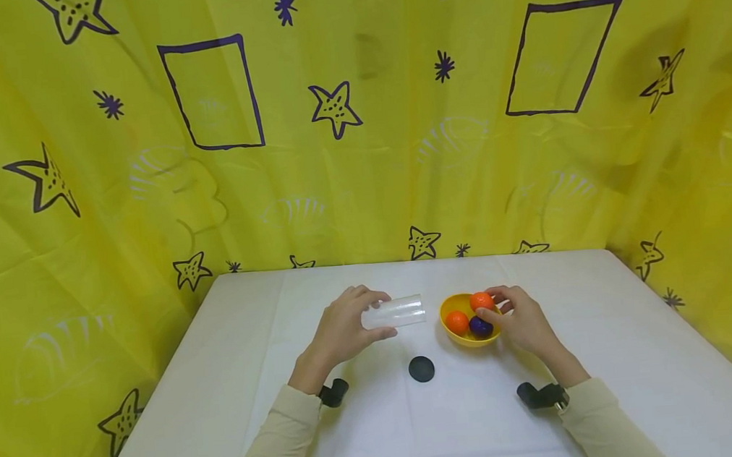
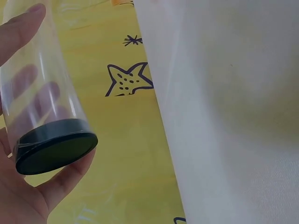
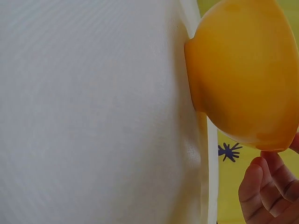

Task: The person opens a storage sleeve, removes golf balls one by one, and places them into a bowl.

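Our left hand (image 1: pixel 342 328) grips clear plastic tube w/ black end cap (image 1: pixel 394 312), held sideways; right hand (image 1: pixel 521 320) pinches orange ball (image 1: pixel 480 300) in round yellow bowl (image 1: pixel 451 307) on white surface (image 1: pixel 612 352).

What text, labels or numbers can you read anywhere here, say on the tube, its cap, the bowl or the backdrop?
None: no words, labels or numbers show in any view.
Clear tube in the left hand: unmarked.
Black lid: blank.
Yellow bowl: plain.
Yellow backdrop: only drawn stars and rectangles, no lettering.
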Demonstrator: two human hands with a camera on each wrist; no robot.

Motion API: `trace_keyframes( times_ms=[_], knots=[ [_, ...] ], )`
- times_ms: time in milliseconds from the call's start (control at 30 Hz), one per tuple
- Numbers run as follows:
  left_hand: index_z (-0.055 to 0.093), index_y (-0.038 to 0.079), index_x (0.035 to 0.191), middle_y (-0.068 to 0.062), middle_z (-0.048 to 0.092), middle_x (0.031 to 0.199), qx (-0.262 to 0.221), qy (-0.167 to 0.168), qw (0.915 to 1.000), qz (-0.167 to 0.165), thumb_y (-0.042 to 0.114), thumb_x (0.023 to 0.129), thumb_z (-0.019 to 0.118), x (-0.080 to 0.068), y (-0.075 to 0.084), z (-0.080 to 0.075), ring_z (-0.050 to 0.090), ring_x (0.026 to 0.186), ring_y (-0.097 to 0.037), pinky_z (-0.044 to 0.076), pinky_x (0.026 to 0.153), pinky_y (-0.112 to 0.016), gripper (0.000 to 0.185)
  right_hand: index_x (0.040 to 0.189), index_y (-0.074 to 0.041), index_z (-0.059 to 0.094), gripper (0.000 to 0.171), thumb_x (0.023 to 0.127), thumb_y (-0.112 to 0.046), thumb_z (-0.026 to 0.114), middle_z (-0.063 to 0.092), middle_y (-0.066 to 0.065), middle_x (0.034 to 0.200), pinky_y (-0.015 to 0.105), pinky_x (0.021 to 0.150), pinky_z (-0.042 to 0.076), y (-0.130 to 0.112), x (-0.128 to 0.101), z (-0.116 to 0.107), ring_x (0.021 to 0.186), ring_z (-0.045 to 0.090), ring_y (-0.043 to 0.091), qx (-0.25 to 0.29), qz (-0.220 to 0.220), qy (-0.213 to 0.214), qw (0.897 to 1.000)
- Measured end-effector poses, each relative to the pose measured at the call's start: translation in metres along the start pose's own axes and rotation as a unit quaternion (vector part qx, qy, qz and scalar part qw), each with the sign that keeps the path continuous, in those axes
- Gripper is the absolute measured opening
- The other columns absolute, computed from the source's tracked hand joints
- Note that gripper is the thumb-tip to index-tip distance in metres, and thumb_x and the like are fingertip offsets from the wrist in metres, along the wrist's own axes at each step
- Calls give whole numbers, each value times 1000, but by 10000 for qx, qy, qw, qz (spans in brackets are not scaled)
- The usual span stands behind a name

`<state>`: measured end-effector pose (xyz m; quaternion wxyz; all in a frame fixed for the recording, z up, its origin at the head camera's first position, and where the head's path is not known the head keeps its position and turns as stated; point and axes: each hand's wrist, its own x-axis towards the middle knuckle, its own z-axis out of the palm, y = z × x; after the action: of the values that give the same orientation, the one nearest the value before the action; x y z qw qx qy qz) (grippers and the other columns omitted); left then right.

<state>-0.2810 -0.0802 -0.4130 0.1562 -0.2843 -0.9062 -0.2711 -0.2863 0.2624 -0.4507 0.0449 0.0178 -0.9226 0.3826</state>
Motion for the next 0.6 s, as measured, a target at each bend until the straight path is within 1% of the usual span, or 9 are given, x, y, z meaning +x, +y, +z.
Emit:
trace_keyframes(
  times_ms=[133,300,400,600],
  knots=[
    [70,16,122,-1,70,107,-32,-79,9999,-52,42,80,87,0,1,0,65,100,-23,52,80,-34,51,138,-9,57,55,97,-43,69,56,19,129,29,81,44,0,0,0,110,53,31,36,85,-33,10000],
    [70,17,121,0,72,108,-13,-133,9998,-138,42,81,86,0,3,1,66,98,-19,53,80,-32,51,137,-9,57,54,97,-43,69,56,19,129,29,81,44,0,0,1,110,52,31,37,128,-55,9999],
    [69,18,121,1,72,108,-8,-141,9998,-159,43,81,86,-1,2,2,66,98,-16,53,79,-31,50,136,-8,58,50,98,-39,68,56,20,128,30,82,44,1,0,2,109,52,32,47,85,-26,9999],
    [69,19,122,2,72,108,-41,-211,9995,-211,42,82,86,-1,2,3,65,97,-14,53,80,-31,50,134,-8,59,44,101,-37,65,57,20,129,37,87,51,-2,-3,3,112,54,33,34,84,25,10000]
  ],
)
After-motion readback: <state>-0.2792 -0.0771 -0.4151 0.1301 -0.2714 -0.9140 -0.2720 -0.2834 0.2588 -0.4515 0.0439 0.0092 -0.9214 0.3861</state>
